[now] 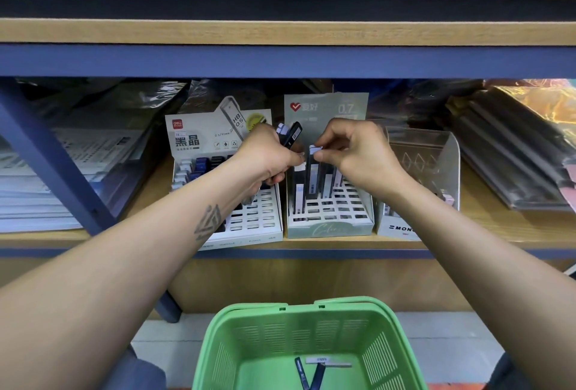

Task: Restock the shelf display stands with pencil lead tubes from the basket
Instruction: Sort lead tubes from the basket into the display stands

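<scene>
1. The left forearm, marked with a triangle tattoo (208,221), reaches up and to the right over the shelf edge. The left hand (265,155) is curled round a small bundle of lead tubes (291,135), whose dark bodies and pale caps stick out above the fist.
2. Behind and below that hand stands the white display stand (249,218), its card printed "HB 0.5". A few tubes with white and blue caps sit in its back rows on the left; the front slots that show are open holes.
3. The right forearm comes in from the lower right. The right hand (355,155) is bent at the wrist, its thumb and forefinger pinching the white cap of one upright tube (312,171), which stands in the back part of the grey-green display stand (330,218).
4. That stand, with "0.7" on its card, holds several other upright tubes in its rear and left slots; most front slots gape.
5. Just to its right is a clear plastic stand (436,165) over a white box with black lettering; what it holds is hard to tell.
6. Flat wrapped packs lie on the wooden shelf (498,230) at both ends.
7. Below, the green basket (311,327) sits between the arms, with three tubes (314,372) lying on its floor.
</scene>
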{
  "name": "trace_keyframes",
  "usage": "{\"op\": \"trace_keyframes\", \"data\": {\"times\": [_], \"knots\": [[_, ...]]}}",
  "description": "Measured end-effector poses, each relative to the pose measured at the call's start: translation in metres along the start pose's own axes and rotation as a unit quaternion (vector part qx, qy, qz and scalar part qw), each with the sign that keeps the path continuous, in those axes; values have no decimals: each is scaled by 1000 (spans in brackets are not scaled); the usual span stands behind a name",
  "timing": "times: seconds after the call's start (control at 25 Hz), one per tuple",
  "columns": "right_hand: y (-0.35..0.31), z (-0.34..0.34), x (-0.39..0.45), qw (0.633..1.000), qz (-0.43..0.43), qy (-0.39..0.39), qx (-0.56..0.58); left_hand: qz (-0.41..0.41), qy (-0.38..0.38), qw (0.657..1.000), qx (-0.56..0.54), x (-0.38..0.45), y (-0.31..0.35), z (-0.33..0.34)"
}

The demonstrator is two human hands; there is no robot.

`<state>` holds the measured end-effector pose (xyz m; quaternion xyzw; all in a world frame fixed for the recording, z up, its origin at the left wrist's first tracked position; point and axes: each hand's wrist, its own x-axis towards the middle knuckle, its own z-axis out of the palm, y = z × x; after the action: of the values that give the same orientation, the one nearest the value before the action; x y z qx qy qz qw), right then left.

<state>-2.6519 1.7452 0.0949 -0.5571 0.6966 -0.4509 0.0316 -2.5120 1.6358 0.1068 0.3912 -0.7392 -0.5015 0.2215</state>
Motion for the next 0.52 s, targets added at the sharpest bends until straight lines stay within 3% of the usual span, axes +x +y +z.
{"op": "trace_keyframes", "data": {"times": [0.12, 0.28, 0.52], "knots": [[1, 5, -3, 999, -15, -5, -37, -2, 4, 1000, 4, 1, 0, 1], [3, 6, -2, 983, -100, -9, -155, -6, 1, 1000, 5, 2, 0, 1], [5, 6, -3, 969, -92, -28, -227, -13, -5, 1000, -4, 0, 1, 1]]}}
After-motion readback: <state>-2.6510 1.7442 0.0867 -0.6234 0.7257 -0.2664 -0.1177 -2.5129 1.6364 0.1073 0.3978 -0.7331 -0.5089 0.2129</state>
